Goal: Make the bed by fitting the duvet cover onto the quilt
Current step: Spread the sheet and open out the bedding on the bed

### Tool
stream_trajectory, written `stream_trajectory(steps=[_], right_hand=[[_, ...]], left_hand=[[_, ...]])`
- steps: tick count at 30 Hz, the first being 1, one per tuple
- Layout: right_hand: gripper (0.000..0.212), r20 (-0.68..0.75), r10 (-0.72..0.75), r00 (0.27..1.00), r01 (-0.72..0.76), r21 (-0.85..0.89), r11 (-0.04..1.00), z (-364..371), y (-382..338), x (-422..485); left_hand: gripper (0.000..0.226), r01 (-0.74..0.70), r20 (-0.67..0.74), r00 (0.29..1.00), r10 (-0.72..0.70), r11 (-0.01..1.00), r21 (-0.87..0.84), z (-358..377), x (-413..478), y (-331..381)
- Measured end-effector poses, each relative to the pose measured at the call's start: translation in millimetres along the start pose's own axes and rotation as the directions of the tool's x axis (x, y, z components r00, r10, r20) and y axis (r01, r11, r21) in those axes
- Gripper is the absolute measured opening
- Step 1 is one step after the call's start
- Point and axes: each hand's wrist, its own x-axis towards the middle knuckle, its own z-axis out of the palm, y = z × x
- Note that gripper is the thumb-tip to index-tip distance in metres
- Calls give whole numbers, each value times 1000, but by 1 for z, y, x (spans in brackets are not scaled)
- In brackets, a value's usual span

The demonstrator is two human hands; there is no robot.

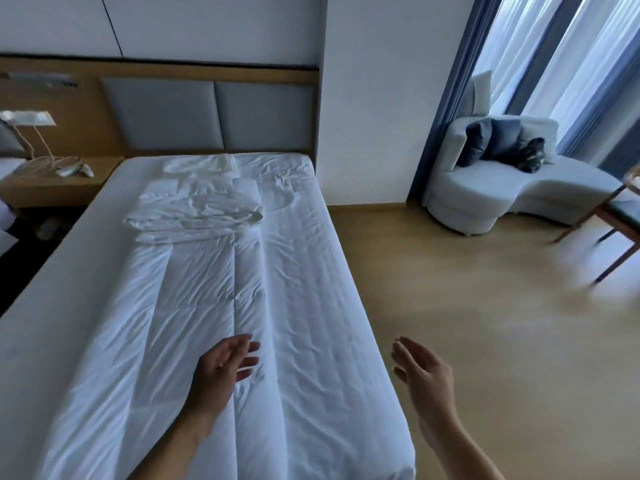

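A white quilt (194, 306) lies folded lengthwise along the bed (311, 271), running from the near end toward the headboard. A crumpled white duvet cover (197, 213) lies bunched across its far end. My left hand (223, 367) hovers over the quilt's near part, palm turned inward, fingers relaxed and holding nothing. Past the bed's right edge, over the floor, my right hand (424, 374) is held out with straight fingers, also holding nothing.
A grey padded headboard (207, 114) backs the bed. A wooden nightstand (52, 187) with a lamp stands at the left. A light sofa (502, 181) with dark cushions sits by the curtained window, a wooden chair (613, 220) at far right. Wooden floor (485, 323) lies beside the bed.
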Motion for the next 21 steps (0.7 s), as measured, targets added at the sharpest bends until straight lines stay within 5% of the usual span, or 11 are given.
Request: stream_trajectory(steps=[12,21], right_hand=[[17,144,15,990,11,-183,983,-146,-30,231],[15,269,46,962,4,-182,983,-210,-52,398]], left_hand=[[15,19,-64,998,-22,999,-47,284,125,26],[15,-4,52,999,-3,990,138,439,161,48]])
